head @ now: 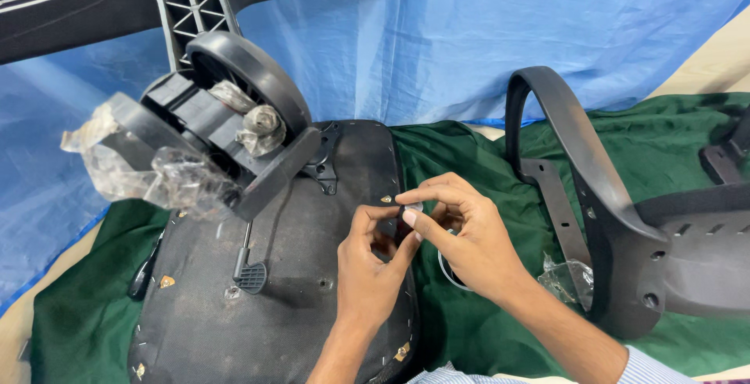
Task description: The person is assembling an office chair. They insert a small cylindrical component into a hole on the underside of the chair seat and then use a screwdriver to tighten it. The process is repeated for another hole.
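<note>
A: Where are the person's hands?

B: Both meet over the right edge of the upturned seat base point(266, 298), which lies on the green cloth point(484, 329). The left hand point(373, 267) rises from the near edge, thumb and forefinger closed around a small dark part point(388, 228). The right hand point(461, 239) comes in from the right; its thumb and forefinger are pressed together on a small pale disc point(413, 207), directly above that dark part.

A: So both hands are pinching?

B: Yes, each pinches its own small piece, and the two pieces sit nearly touching. Whether they are joined cannot be told.

A: What lies about them?

B: Toward the far left corner of the seat base stands the caster wheel point(234, 103) of a chair base, with crumpled clear plastic wrap point(148, 173) around it. A lever with a ribbed paddle point(250, 275) lies on the seat base, left of the hands. A black armrest point(578, 165) arches over the cloth to the right, beside a chair back point(695, 251). A screwdriver point(144, 275) rests at the seat's left edge. Blue sheeting point(469, 40) covers the far side.
</note>
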